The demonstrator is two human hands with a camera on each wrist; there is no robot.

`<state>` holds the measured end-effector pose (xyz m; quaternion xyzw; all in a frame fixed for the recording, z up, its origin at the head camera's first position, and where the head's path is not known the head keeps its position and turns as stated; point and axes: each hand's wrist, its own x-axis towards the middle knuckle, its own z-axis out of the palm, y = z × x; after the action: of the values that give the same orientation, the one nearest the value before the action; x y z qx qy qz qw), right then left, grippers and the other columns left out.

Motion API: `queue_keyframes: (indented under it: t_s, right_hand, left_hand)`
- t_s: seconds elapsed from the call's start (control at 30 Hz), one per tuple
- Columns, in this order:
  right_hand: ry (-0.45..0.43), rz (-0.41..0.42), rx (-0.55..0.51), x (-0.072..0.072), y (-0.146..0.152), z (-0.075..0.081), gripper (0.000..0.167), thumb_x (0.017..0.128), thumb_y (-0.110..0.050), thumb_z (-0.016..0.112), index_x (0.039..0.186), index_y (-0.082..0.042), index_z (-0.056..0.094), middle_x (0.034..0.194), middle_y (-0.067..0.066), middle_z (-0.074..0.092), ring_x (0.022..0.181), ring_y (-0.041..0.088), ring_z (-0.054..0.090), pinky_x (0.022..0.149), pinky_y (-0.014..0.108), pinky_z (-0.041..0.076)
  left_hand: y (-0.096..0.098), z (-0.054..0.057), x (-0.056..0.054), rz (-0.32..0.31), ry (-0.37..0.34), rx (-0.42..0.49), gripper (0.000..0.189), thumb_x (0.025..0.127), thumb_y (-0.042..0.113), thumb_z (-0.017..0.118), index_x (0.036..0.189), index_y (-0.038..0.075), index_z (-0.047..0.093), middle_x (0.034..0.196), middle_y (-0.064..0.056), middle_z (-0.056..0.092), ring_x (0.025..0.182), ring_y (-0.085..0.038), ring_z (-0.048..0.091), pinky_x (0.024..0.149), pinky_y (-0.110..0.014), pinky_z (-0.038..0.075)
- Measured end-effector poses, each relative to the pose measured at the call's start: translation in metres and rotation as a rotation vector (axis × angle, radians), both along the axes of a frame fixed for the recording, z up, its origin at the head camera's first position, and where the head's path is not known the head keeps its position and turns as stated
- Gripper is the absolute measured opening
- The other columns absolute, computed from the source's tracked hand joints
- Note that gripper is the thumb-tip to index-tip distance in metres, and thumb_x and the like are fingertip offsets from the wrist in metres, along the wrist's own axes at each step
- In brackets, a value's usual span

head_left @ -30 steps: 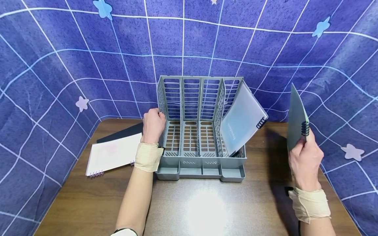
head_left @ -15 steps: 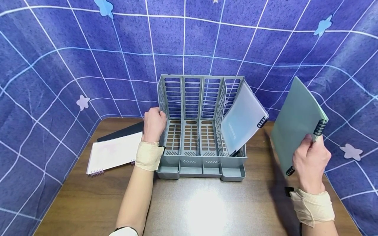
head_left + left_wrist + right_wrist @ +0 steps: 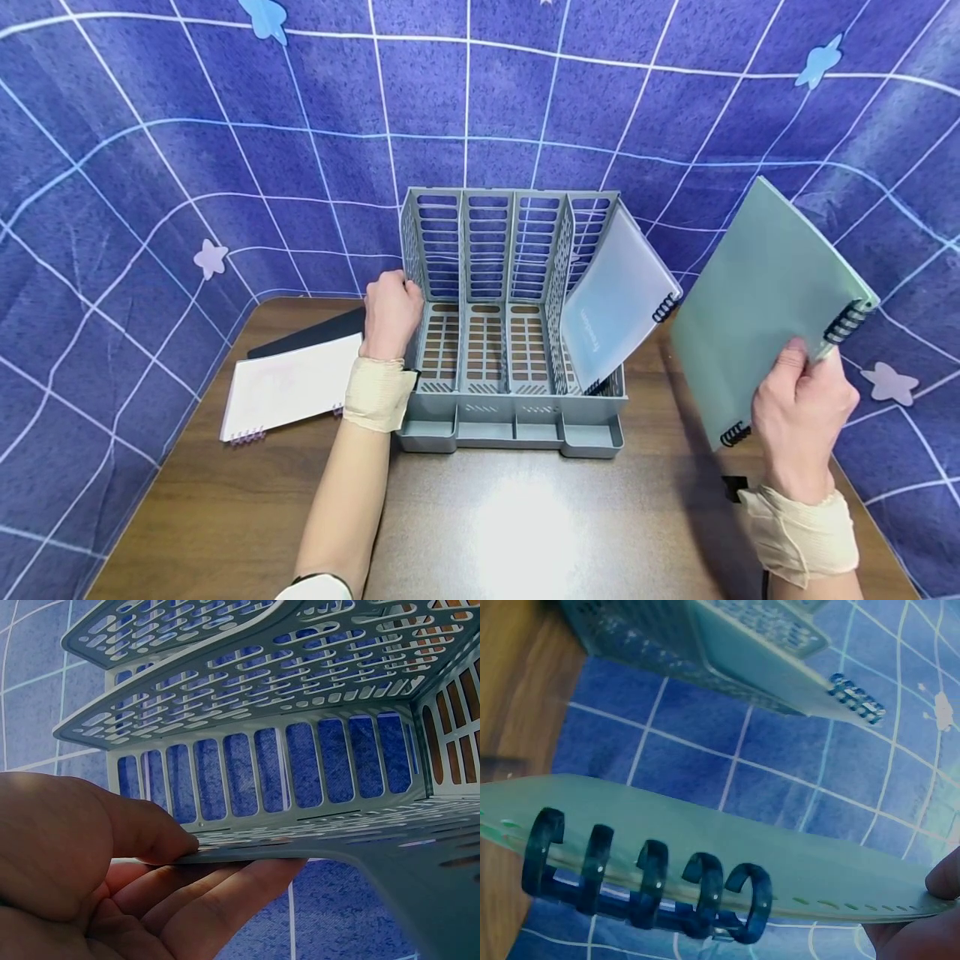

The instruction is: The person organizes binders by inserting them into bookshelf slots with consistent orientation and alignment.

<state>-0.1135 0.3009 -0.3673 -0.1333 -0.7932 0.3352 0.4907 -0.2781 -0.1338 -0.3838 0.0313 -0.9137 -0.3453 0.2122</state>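
A person at a wooden desk [image 3: 225, 508] works with both hands around a grey four-slot desk organiser [image 3: 435, 408], which stands midway along the far edge. The right hand [image 3: 804, 417] has its grip clamped on a green ring-bound notebook [image 3: 765, 308], tilted in the air by the desk's right edge, thumb on the cover between the two sets of rings. The left hand [image 3: 393, 312] has its grip pinched on the organiser's left side wall, thumb inside, fingers outside.

From where I stand, the likeliest trouble is the blue Freedom notebook [image 3: 615, 308]: it leans out of the rightmost slot, rings jutting past the side, so a knock from the green one could tip it towards the right edge. Rings might also snag on rings. Held by one edge only, the green notebook could swing or twist. If the left grip let go, a push from the right might slide the light-looking organiser. Towards the left edge, a white spiral pad [image 3: 292, 387] overlaps a black folder or notebook [image 3: 307, 335]; the left forearm could nudge them
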Motion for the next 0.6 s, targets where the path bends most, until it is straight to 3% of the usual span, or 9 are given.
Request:
queue_keyframes:
  t_s: [0.1,0.2,0.33,0.47,0.53,0.6]
  right_hand:
    - [0.004,-0.014,-0.028,0.004,-0.002,0.004,0.031,0.103,-0.021,0.051,0.097,0.006,0.064,0.075,-0.01,0.06,0.07,0.004,0.046,0.071,0.024,0.033]
    - [0.02,-0.016,-0.045,0.007,-0.004,0.006,0.03,0.102,-0.02,0.052,0.093,0.008,0.062,0.073,-0.03,0.046,0.069,-0.001,0.041,0.07,0.022,0.031]
    - [0.046,-0.025,-0.061,0.01,-0.005,0.01,0.03,0.101,-0.02,0.054,0.089,0.007,0.061,0.076,-0.03,0.046,0.071,-0.002,0.042,0.072,0.022,0.031]
    - [0.064,-0.042,-0.093,0.014,-0.006,0.016,0.023,0.1,-0.02,0.055,0.082,-0.01,0.065,0.08,-0.027,0.052,0.073,-0.006,0.045,0.074,0.019,0.032]
    - [0.072,-0.043,-0.107,0.016,-0.006,0.018,0.02,0.1,-0.021,0.056,0.084,-0.021,0.067,0.083,-0.026,0.056,0.073,-0.007,0.047,0.075,0.018,0.033]
    - [0.078,-0.043,-0.12,0.018,-0.007,0.021,0.019,0.1,-0.021,0.056,0.087,-0.024,0.069,0.084,-0.025,0.059,0.074,-0.007,0.049,0.075,0.017,0.034]
  left_hand:
    - [0.001,0.0,0.0,-0.001,0.005,-0.003,0.026,0.096,0.009,0.048,0.071,0.004,0.055,0.076,-0.025,0.065,0.074,-0.048,0.067,0.067,-0.057,0.051]
    - [0.001,0.0,0.0,-0.003,0.01,-0.005,0.027,0.096,0.009,0.048,0.07,0.005,0.053,0.074,-0.024,0.063,0.072,-0.047,0.066,0.065,-0.056,0.051]
    - [0.002,0.0,0.001,-0.002,0.01,-0.004,0.027,0.096,0.009,0.048,0.07,0.005,0.054,0.075,-0.025,0.064,0.072,-0.048,0.066,0.066,-0.057,0.051]
    - [0.002,0.001,0.001,0.004,0.0,0.001,0.026,0.096,0.01,0.048,0.071,0.004,0.056,0.079,-0.027,0.066,0.075,-0.049,0.067,0.066,-0.057,0.051]
    - [0.002,0.001,0.002,0.008,-0.003,0.002,0.026,0.096,0.01,0.048,0.072,0.004,0.057,0.079,-0.027,0.066,0.075,-0.049,0.067,0.066,-0.057,0.051]
    - [0.002,0.002,0.002,0.006,-0.007,0.005,0.026,0.096,0.01,0.048,0.072,0.004,0.056,0.078,-0.026,0.066,0.074,-0.048,0.067,0.066,-0.057,0.051]
